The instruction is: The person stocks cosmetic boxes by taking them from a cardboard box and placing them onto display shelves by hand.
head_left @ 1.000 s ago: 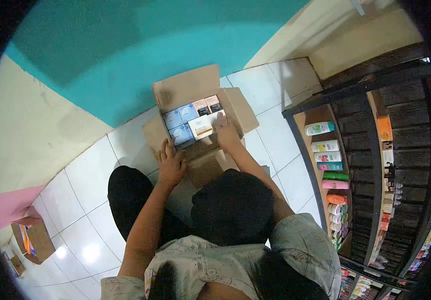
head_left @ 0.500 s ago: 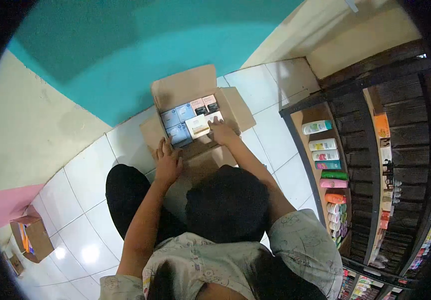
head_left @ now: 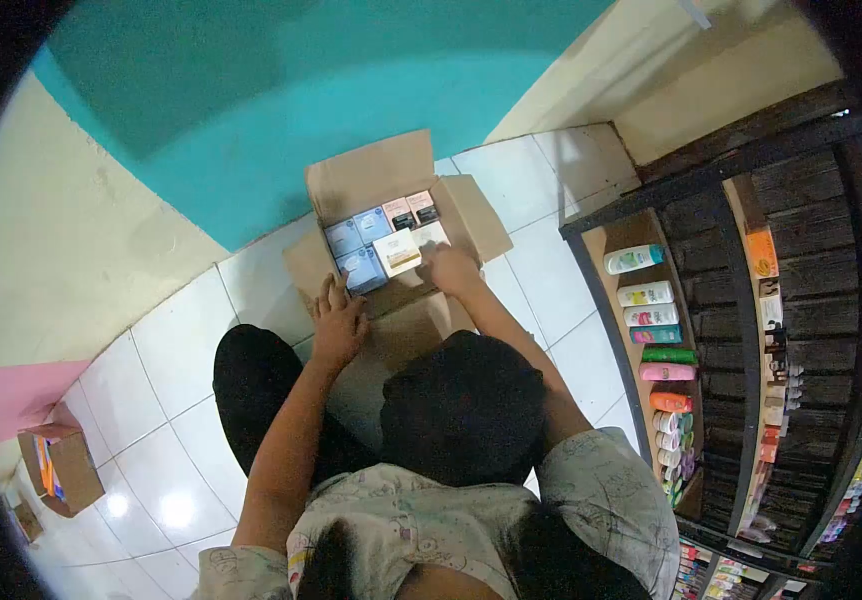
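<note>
An open cardboard carton (head_left: 369,176) stands on the tiled floor, its flaps folded outward. Inside are several small boxes: blue ones (head_left: 362,270) at the left, peach and black ones (head_left: 422,208) at the upper right, and a white one (head_left: 397,253) in the middle. My left hand (head_left: 339,322) rests at the carton's near left edge with its fingers apart and nothing in them. Over the carton's right part, my right hand (head_left: 451,268) touches a white box (head_left: 430,235) beside the middle one; its fingertips are partly hidden.
Wooden shelves (head_left: 606,300) with bottles (head_left: 648,293) stand at the right. A smaller carton (head_left: 73,470) with orange and blue items sits on the floor at the lower left. A teal wall (head_left: 281,120) rises behind the open carton.
The fingers of my right hand have drawn in and moved slightly down over the white box at the right. My left hand has stayed at the carton's edge.
</note>
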Demonstrator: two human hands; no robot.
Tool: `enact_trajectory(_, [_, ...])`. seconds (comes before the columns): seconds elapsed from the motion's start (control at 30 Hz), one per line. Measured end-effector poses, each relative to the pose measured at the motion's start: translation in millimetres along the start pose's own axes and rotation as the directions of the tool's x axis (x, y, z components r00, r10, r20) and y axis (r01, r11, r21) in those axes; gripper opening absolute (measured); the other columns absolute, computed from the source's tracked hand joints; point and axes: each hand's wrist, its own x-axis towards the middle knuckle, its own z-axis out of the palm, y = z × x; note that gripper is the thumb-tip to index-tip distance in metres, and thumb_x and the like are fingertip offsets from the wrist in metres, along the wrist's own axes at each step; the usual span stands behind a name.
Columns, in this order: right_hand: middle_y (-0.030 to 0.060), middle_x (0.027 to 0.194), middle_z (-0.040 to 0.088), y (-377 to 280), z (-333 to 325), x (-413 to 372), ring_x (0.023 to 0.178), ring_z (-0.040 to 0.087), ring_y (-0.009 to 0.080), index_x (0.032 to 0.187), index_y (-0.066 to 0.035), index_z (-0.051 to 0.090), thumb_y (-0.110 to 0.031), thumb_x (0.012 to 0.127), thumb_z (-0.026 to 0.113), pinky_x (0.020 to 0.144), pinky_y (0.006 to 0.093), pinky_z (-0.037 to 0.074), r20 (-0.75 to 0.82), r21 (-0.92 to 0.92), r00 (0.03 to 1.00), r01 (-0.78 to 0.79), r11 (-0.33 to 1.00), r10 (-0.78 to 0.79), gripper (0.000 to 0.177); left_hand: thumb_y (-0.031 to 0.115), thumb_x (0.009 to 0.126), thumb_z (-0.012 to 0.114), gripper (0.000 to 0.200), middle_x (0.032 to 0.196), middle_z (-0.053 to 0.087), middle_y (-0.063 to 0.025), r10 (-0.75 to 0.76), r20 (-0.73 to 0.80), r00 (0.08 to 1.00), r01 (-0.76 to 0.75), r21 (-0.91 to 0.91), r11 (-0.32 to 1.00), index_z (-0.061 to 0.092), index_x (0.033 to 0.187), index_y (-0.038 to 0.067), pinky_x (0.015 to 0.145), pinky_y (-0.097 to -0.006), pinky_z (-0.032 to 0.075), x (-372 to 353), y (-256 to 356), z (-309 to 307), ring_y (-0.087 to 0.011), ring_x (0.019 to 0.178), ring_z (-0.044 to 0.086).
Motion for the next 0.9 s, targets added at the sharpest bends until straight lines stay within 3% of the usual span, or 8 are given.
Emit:
enact_trajectory(0.03, [0.0187, 0.122, 0.057, -5.2, -7.2, -5.9, 0.114, 0.053, 0.0352, 0.118, -0.006, 0.059, -0.015, 0.075, 0.059, 0.093, 0.0443, 0.045, 0.145, -0.008, 0.985, -0.095, 0.995, 0.095, 0.044, 0.017, 0.081, 0.058, 0.029, 0.151, 0.022, -0.0155, 0.002, -0.008, 1.0, -0.003, -0.02, 1.0, 0.065, 0.106, 0.006, 0.109, -0.0585, 0.021, -0.7, 1.0, 2.1, -0.0429, 0.139, 0.017])
enact_trajectory(0.3, [0.0168, 0.114, 0.058, 63.3, 74.7, 34.8, 0.108, 0.055, 0.0339, 0.11, -0.007, 0.059, -0.019, 0.078, 0.057, 0.092, 0.0432, 0.045, -0.076, -0.2, 0.975, 0.19, 0.961, -0.208, 0.035, 0.012, 0.078, 0.057, 0.031, 0.148, 0.026, -0.0188, 0.038, -0.057, 0.998, -0.04, -0.044, 0.998, 0.065, 0.107, 0.006, 0.111, -0.0559, 0.022, 3.3, -1.9, 9.3, -0.0449, 0.138, 0.017])
enact_trajectory(0.53, [0.0176, 0.102, 0.064, 28.4, 0.7, 7.9, 0.098, 0.061, 0.0346, 0.108, -0.007, 0.063, -0.019, 0.077, 0.059, 0.086, 0.0437, 0.047, -0.028, 0.112, 0.987, 0.159, 0.981, -0.157, 0.034, 0.018, 0.079, 0.058, 0.038, 0.146, 0.028, -0.0213, 0.014, -0.006, 1.0, -0.014, -0.005, 1.0, 0.061, 0.115, 0.007, 0.11, -0.0557, 0.023, 2.2, -4.1, 11.0, -0.0474, 0.134, 0.022])
enact_trajectory(0.6, [0.019, 0.093, 0.065, 32.9, -50.3, 5.8, 0.089, 0.063, 0.0346, 0.102, -0.008, 0.064, -0.02, 0.08, 0.059, 0.08, 0.0448, 0.048, -0.273, 0.033, 0.961, 0.055, 0.998, -0.044, 0.026, 0.022, 0.079, 0.057, 0.044, 0.146, 0.027, -0.0228, 0.08, -0.029, 0.996, -0.076, 0.117, 0.99, 0.058, 0.12, 0.008, 0.11, -0.0572, 0.023, 2.7, -10.4, 18.0, -0.0499, 0.134, 0.021])
enact_trajectory(0.7, [0.0179, 0.093, 0.064, -6.0, -198.5, -57.8, 0.082, 0.062, 0.0343, 0.096, -0.006, 0.064, -0.015, 0.082, 0.06, 0.07, 0.0411, 0.05, -0.832, 0.27, 0.534, 0.153, 0.951, 0.15, 0.018, 0.021, 0.077, 0.061, 0.041, 0.146, 0.026, -0.0223, 0.103, -0.056, 0.993, -0.101, 0.039, 0.994, 0.06, 0.116, 0.008, 0.108, -0.0579, 0.025, 2.5, -11.0, 16.9, -0.0498, 0.134, 0.02])
enact_trajectory(0.73, [0.0144, 0.087, 0.064, -0.4, -240.8, -66.1, 0.075, 0.062, 0.0311, 0.097, -0.005, 0.064, -0.012, 0.082, 0.06, 0.065, 0.0387, 0.05, -0.985, 0.105, 0.157, 0.256, 0.961, 0.066, 0.017, 0.02, 0.077, 0.063, 0.041, 0.146, 0.026, -0.0219, 0.101, -0.037, 0.994, -0.1, 0.011, 0.995, 0.06, 0.116, 0.008, 0.108, -0.0578, 0.025, 1.8, -11.9, 16.4, -0.0495, 0.135, 0.019])
enact_trajectory(0.8, [0.0111, 0.085, 0.06, -15.3, -328.7, -104.4, 0.08, 0.06, 0.0231, 0.101, -0.003, 0.062, -0.011, 0.083, 0.062, 0.07, 0.0353, 0.048, -0.968, -0.007, -0.231, 0.404, 0.915, 0.095, 0.02, 0.019, 0.075, 0.065, 0.041, 0.146, 0.026, -0.0214, 0.108, -0.017, 0.994, -0.108, 0.01, 0.994, 0.061, 0.115, 0.008, 0.108, -0.0576, 0.025, 1.2, -14.4, 18.0, -0.049, 0.135, 0.018])
enact_trajectory(0.9, [0.0166, 0.11, 0.055, -24.5, -432.7, -125.3, 0.102, 0.056, 0.0295, 0.108, -0.003, 0.061, -0.028, 0.081, 0.068, 0.085, 0.0397, 0.046, -0.95, -0.135, -0.308, 0.261, 0.956, -0.05, 0.037, 0.018, 0.075, 0.066, 0.041, 0.147, 0.025, -0.0215, 0.106, -0.002, 0.994, -0.105, 0.06, 0.993, 0.061, 0.114, 0.008, 0.109, -0.0572, 0.025, 2.7, -15.4, 11.3, -0.0489, 0.136, 0.017])
